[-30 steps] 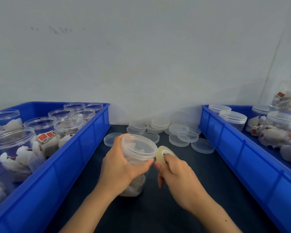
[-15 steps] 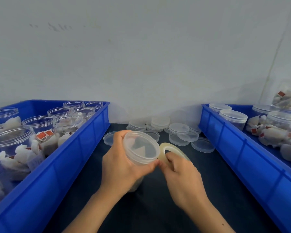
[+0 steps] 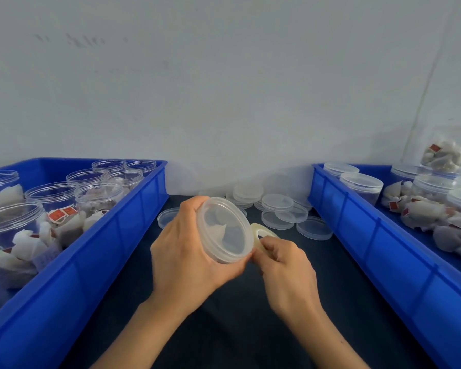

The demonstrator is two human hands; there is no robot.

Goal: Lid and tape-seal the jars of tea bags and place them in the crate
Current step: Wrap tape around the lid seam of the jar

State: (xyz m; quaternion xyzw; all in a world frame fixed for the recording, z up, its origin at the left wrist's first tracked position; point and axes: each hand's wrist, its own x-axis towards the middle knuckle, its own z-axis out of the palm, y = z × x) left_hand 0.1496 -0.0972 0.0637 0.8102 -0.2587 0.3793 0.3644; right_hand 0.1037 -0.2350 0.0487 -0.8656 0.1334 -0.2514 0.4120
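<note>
My left hand (image 3: 186, 254) grips a clear jar of tea bags with a translucent lid (image 3: 225, 230), tipped so the lid faces me and to the right. My right hand (image 3: 285, 267) pinches a roll of clear tape (image 3: 261, 231) against the lid's rim at the lower right. The jar's body is mostly hidden behind my left hand. A blue crate (image 3: 383, 235) on the right holds lidded jars (image 3: 362, 183) and loose tea bags. The blue crate (image 3: 91, 251) on the left holds several open jars of tea bags (image 3: 99, 198).
Loose and stacked translucent lids (image 3: 277, 206) lie on the dark table (image 3: 237, 315) by the wall between the crates. A clear jar of tea bags (image 3: 442, 153) stands high at the back right. A white wall rises behind everything.
My left hand has tilted the jar over from upright so the lid faces me. My right hand with the tape roll has stayed at the lid's rim, shifting slightly lower.
</note>
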